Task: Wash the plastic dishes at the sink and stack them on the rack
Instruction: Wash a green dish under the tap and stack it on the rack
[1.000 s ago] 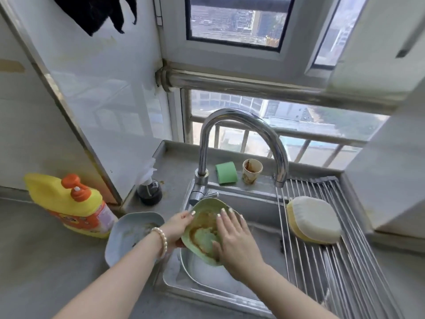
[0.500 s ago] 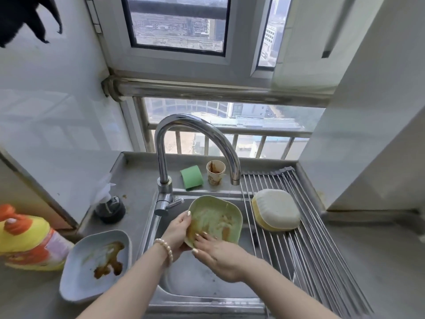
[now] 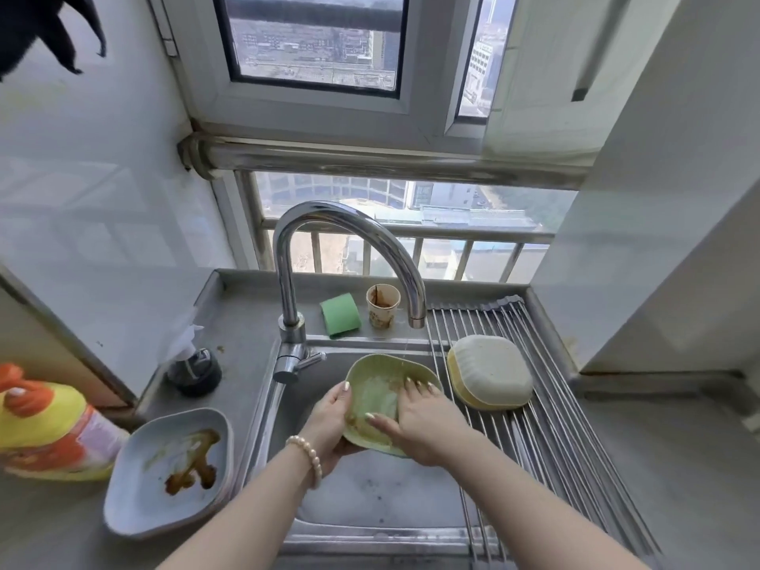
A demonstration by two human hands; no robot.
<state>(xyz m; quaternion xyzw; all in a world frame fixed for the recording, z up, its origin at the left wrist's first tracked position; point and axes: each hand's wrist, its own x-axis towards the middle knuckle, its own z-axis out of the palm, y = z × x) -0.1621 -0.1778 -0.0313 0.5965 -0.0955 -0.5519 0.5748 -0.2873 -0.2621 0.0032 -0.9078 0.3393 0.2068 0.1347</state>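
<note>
Two hands on green dish [image 3: 380,394] over sink [image 3: 370,499]: left hand [image 3: 329,421] grips its 9 o'clock rim; right hand [image 3: 423,421], fingers flat, rubs inside. Risk: wet rim slips, dish drops.

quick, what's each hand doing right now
Left hand: holding the green dish by its left edge, over the sink.
Right hand: open, straight fingers pressed flat inside the dish.

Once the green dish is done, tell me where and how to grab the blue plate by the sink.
Take the blue plate by its raised right rim, nearest the sink, coming from above with the thumb inside. It lies flat on the counter, and the brown sauce sits mid-plate, so that edge looks clean.
</note>
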